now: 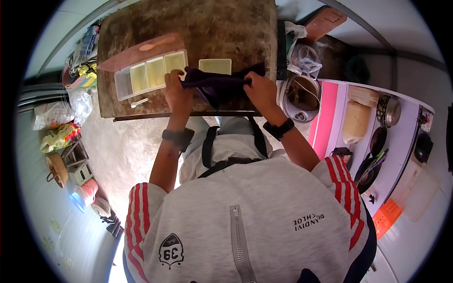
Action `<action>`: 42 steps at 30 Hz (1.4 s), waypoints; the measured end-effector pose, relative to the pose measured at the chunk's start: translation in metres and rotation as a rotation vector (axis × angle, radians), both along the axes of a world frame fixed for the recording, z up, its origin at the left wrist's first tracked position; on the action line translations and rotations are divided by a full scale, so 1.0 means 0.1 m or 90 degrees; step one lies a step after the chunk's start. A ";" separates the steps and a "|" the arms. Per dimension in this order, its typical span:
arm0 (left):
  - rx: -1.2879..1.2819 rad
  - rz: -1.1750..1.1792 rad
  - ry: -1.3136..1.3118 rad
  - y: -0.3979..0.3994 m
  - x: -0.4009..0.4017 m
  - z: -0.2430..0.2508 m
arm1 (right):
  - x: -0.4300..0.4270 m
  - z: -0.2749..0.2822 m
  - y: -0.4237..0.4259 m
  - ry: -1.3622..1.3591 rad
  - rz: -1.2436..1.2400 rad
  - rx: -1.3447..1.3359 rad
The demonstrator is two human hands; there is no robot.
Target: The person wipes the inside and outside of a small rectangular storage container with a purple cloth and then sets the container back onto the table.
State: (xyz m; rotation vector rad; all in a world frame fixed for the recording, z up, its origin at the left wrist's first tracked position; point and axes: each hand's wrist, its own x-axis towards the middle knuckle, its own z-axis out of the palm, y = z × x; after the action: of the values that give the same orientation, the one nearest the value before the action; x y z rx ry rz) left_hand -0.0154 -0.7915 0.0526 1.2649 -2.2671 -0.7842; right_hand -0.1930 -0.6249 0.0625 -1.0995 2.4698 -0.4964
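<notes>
A dark purple cloth (219, 84) is stretched between my two hands above the front of a worn wooden table. My left hand (178, 92) pinches its left end, and my right hand (261, 91) grips the other end. Just behind the cloth lies a pale yellow-green rectangular container (215, 65), partly covered by it. Left of the cloth, a clear compartment box (124, 85) holds several yellowish inserts; its reddish see-through lid (141, 49) is raised at the back. A small white spoon (139, 103) rests on the tabletop in front of that box.
The wooden table (230, 24) has its front edge near my lap. A round bucket-like container (300, 97) and plastic bags (305, 60) stand at its right. Shelves with pans (378, 141) are farther right. Bags (55, 115) and a woven basket (56, 170) line the left wall.
</notes>
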 end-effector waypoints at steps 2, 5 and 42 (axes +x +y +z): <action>0.174 0.019 -0.142 -0.07 -0.08 -0.05 | -0.01 -0.14 -0.05 -0.051 -0.062 -0.026; 0.145 0.041 -0.220 -0.15 -0.33 -0.14 | -0.03 -0.32 -0.18 -0.077 -0.125 -0.049; -0.237 -0.040 0.271 0.21 -0.14 0.52 | 0.19 0.74 -0.35 -0.024 0.227 -0.459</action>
State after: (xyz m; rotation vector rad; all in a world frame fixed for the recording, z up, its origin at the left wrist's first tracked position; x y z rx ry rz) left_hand -0.0298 -0.7709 0.1045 0.7751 -1.9904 -0.5513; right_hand -0.1741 -0.6598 0.1365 -1.7240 2.0138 -1.3252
